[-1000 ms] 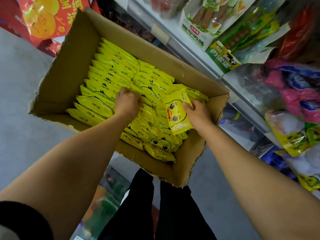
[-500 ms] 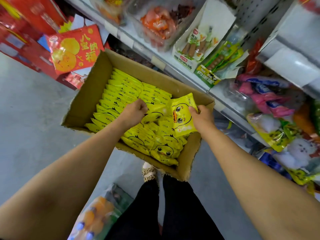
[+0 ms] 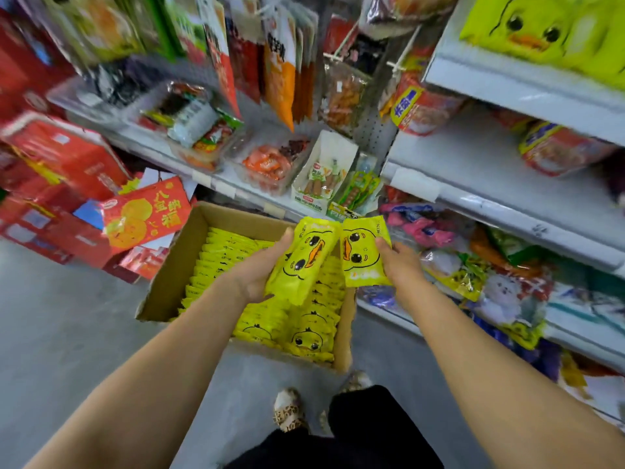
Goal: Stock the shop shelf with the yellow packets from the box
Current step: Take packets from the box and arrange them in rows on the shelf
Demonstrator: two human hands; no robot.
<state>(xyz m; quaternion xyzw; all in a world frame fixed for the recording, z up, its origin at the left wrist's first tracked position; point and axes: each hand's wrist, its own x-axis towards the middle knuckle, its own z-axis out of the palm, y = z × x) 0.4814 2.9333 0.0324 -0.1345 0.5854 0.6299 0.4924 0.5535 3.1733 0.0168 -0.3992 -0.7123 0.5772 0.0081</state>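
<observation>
My left hand [image 3: 260, 275] grips a small stack of yellow packets [image 3: 299, 265], fingers curled under the far edge and palm along the side; how many are in the stack I cannot tell. My right hand [image 3: 400, 265] pinches a single packet [image 3: 363, 253] by its right edge, thumb on the printed face. The two loads sit side by side, just touching, above the open cardboard box [image 3: 176, 262] that lies below both hands with many more packets still packed in rows.

The spot I judge to be theirs is the upper shelf [image 3: 521, 86], up and to the right of my right hand, where matching duck-faced packs [image 3: 541, 32] already sit. To do this well I would carry the right-hand packet up first, since that hand is nearer, and set it face out beside the ones there. The left stack is loose and slippery, so I should squeeze it firmly and keep it level as I lift, or the top one may slide off back into the box.
</observation>
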